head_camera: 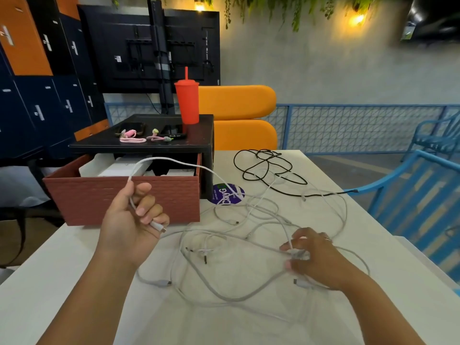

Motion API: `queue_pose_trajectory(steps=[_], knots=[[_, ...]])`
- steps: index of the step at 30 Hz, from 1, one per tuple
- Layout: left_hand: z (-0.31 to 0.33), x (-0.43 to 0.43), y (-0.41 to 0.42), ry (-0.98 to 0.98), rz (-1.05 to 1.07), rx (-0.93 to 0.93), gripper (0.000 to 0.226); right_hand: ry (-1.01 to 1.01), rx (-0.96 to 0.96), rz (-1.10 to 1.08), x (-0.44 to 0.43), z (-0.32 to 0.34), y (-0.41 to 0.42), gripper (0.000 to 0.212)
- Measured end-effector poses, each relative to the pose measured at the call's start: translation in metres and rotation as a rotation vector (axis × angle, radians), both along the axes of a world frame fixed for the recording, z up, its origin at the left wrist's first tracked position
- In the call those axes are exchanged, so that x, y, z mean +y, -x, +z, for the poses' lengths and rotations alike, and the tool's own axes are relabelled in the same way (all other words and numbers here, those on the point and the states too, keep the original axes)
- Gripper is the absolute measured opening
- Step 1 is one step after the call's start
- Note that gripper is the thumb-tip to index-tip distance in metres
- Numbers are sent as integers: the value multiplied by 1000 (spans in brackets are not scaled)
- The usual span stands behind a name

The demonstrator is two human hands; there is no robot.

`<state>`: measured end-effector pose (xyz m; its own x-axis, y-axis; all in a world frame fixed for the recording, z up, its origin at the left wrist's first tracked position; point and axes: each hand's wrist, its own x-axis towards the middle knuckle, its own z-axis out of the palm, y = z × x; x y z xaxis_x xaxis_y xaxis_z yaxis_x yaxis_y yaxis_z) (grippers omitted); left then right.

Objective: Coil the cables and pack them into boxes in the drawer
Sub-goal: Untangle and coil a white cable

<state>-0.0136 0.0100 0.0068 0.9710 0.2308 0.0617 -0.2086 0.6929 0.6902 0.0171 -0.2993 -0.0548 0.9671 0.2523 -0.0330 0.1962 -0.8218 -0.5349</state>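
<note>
- The left hand (pixel 134 215) holds a white cable (pixel 174 161) near its plug, just in front of the open drawer (pixel 119 200).
- The right hand (pixel 313 255) pinches the white cable pile (pixel 249 241) in the middle of the table (pixel 224 324).
- A black cable (pixel 263 168) lies near the table's far edge.

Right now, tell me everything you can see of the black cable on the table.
The black cable is thin, uncoiled, lying in loose overlapping loops on the white table right of the black stand. One end trails right toward the table edge. Neither the left hand nor the right hand touches it.
</note>
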Motion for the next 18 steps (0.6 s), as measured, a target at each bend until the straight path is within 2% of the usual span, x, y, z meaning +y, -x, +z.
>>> queue_pose_trajectory(steps=[2, 6, 8, 10, 12, 18], knots=[[1, -2, 1, -25, -3, 7, 36, -124, -56, -7, 13, 6, -3, 24], [2, -3, 7, -70, -13, 18, 39, -511, -183, -237, 16, 39, -15, 22], [0, -4, 10, -113, -16, 38, 45, -788, -240, -307, 16, 64, -20, 23], [-2, -6, 12, -174, -22, 56, 42, -1089, -268, -310, 15, 88, -24, 23], [-5, -11, 12, -249, -19, 74, 35, -1243, -254, -283, 11, 108, -26, 25], [-8, -33, 13, -521, 11, 116, 22, -1603, -41, -164, 13, 135, -33, 29]])
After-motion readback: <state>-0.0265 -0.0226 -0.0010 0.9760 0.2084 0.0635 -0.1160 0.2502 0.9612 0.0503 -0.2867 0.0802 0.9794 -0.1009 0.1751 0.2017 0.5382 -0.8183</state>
